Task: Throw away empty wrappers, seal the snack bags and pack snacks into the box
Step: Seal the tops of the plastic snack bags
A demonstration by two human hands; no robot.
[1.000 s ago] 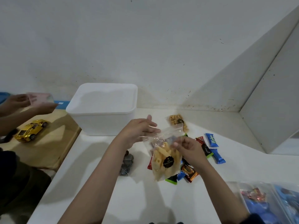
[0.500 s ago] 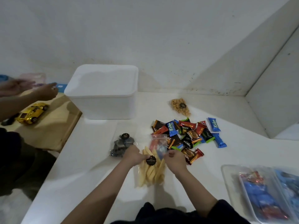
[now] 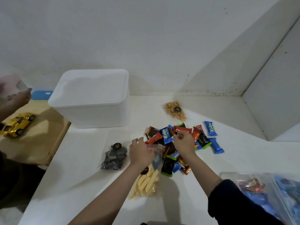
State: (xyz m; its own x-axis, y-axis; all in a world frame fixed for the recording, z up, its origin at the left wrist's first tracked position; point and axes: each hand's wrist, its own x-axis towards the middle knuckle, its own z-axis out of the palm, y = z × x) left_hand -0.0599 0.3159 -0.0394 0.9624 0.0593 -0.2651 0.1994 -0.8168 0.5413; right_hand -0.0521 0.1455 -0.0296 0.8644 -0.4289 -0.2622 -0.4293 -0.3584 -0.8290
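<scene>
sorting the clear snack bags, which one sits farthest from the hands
The bag of round golden snacks, alone near the back wall; the dark-snack bag and pale-stick bag lie beside the left hand.

Matt white plastic box [image 3: 90, 98]; glossy foil candy wrappers [image 3: 181, 140]; clear shiny plastic bag [image 3: 146, 184]; smooth white table [image 3: 81, 184]; metallic-gold toy car [image 3: 17, 125].

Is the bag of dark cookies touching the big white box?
Apart. The head view shows bare white table between the bag of dark cookies and the front wall of the white box.
</scene>
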